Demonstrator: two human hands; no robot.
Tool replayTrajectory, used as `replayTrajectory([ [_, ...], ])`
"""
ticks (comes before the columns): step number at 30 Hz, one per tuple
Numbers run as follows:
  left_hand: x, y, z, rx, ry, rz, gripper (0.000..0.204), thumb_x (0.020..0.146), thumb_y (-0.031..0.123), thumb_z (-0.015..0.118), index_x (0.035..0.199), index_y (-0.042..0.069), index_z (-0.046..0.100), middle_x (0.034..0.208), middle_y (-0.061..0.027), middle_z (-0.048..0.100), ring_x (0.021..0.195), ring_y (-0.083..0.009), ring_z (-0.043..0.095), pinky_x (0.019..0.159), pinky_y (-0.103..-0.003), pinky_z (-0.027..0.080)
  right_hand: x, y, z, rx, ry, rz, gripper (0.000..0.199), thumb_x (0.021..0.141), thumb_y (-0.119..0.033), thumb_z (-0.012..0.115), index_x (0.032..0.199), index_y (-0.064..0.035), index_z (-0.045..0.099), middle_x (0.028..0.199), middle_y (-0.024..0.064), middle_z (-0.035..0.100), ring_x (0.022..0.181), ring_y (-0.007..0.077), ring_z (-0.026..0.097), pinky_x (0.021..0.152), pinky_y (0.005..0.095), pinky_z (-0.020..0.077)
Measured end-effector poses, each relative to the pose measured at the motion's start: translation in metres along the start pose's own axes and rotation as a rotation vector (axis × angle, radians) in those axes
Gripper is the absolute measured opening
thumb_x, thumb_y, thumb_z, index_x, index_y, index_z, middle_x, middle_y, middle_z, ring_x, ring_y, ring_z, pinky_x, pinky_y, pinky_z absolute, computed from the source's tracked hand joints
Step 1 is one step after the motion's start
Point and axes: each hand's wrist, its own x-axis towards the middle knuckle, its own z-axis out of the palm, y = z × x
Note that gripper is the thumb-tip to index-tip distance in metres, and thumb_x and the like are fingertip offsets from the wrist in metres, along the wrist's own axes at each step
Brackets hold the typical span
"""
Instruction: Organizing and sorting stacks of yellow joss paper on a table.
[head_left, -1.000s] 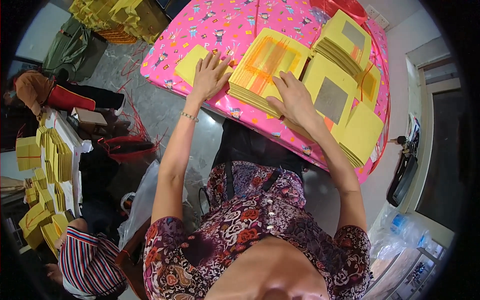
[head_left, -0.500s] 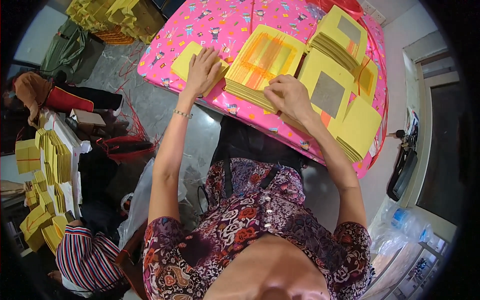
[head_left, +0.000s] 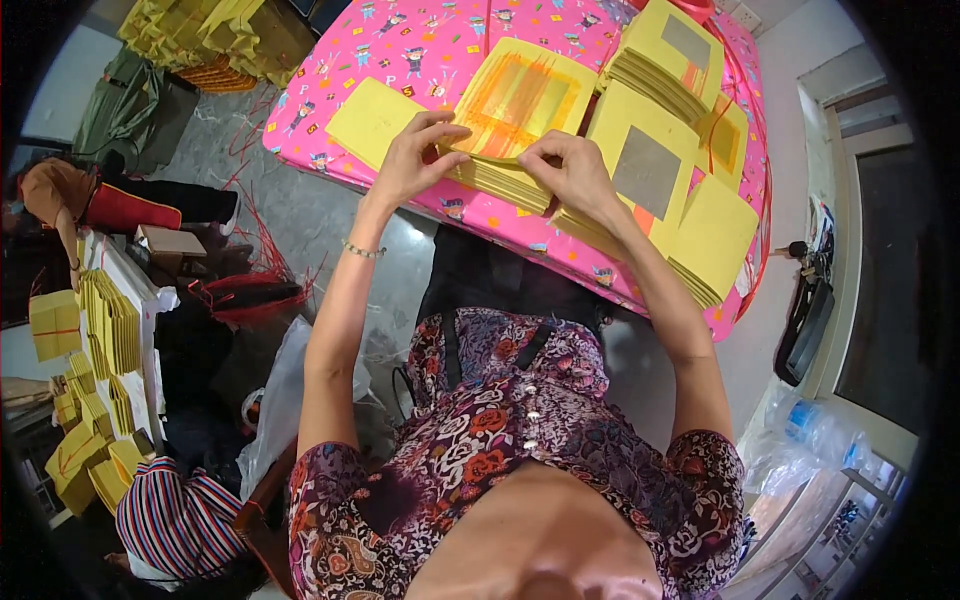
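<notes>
A stack of yellow paper sheets [head_left: 525, 95], its top printed with orange streaks around a golden panel, lies on the table in front of me. My right hand [head_left: 575, 175] pinches the near edge of the top sheet, which is raised a little off the pile. At the stack's near left corner is my left hand [head_left: 412, 155], thumb and fingers apart, fingertips at the paper's edge. A plain yellow sheet pile [head_left: 372, 120] lies to its left. Right of the middle stack, another yellow stack [head_left: 640, 150] bears a grey square.
Pink patterned cloth [head_left: 400, 45] covers the table. More yellow stacks [head_left: 665, 50] and red cords [head_left: 765, 190] lie at the right. On the left, a person in a striped top [head_left: 175, 520] sits by yellow bundles [head_left: 108, 320]; red string [head_left: 255, 290] litters the floor.
My left hand has moved right, off the plain yellow pile, to the middle stack's corner. My right hand has shifted slightly left, and the top sheet's near edge is now raised.
</notes>
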Motion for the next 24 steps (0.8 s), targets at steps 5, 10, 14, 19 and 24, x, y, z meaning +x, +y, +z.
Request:
replayTrajectory([
  [5, 0.0011, 0.0019, -0.0001, -0.039, -0.018, -0.026, 0.03, 0.076, 0.02, 0.074, 0.104, 0.011, 0.068, 0.118, -0.013, 0.057, 0.102, -0.0257, 0.06, 0.082, -0.034, 0.049, 0.001, 0.0015, -0.0014, -0.011, -0.028, 0.031, 0.026, 0.079, -0.026, 0.064, 0.08, -0.0011, 0.07, 0.077, 0.0114, 0.065, 0.071, 0.0232, 0.065, 0.067, 0.0336, 0.0503],
  [10, 0.0016, 0.0043, -0.002, -0.028, -0.056, -0.038, 0.028, 0.08, 0.015, 0.071, 0.107, 0.008, 0.067, 0.121, -0.0102, 0.054, 0.104, -0.019, 0.057, 0.078, -0.029, 0.05, 0.0026, 0.0027, -0.0027, -0.021, -0.032, 0.026, 0.027, 0.079, -0.027, 0.065, 0.08, -0.0012, 0.07, 0.078, 0.0117, 0.066, 0.071, 0.0237, 0.065, 0.067, 0.0342, 0.0502],
  [14, 0.0016, 0.0023, -0.0009, -0.059, -0.043, -0.052, 0.028, 0.079, 0.017, 0.072, 0.105, 0.008, 0.068, 0.119, -0.0108, 0.055, 0.099, -0.02, 0.06, 0.076, -0.03, 0.05, 0.0033, 0.0015, -0.0035, -0.025, -0.043, 0.04, 0.027, 0.079, -0.027, 0.065, 0.08, -0.0011, 0.07, 0.078, 0.012, 0.066, 0.071, 0.0239, 0.065, 0.068, 0.0339, 0.0501],
  [19, 0.0005, -0.0006, 0.0011, -0.126, -0.031, -0.095, 0.028, 0.077, 0.02, 0.074, 0.102, 0.009, 0.069, 0.117, -0.011, 0.058, 0.094, -0.0208, 0.062, 0.073, -0.03, 0.051, 0.0031, 0.0024, -0.003, -0.011, -0.051, 0.047, 0.027, 0.079, -0.027, 0.065, 0.081, -0.001, 0.07, 0.077, 0.0121, 0.066, 0.071, 0.024, 0.065, 0.067, 0.0337, 0.0501],
  [24, 0.0003, 0.0015, 0.0007, -0.133, -0.033, -0.118, 0.027, 0.077, 0.019, 0.074, 0.103, 0.01, 0.069, 0.117, -0.0105, 0.057, 0.092, -0.0191, 0.062, 0.072, -0.029, 0.051, 0.0036, 0.0009, -0.0033, -0.017, -0.061, 0.058, 0.026, 0.078, -0.027, 0.065, 0.081, -0.0011, 0.07, 0.077, 0.0124, 0.066, 0.071, 0.0239, 0.065, 0.068, 0.0338, 0.0501],
])
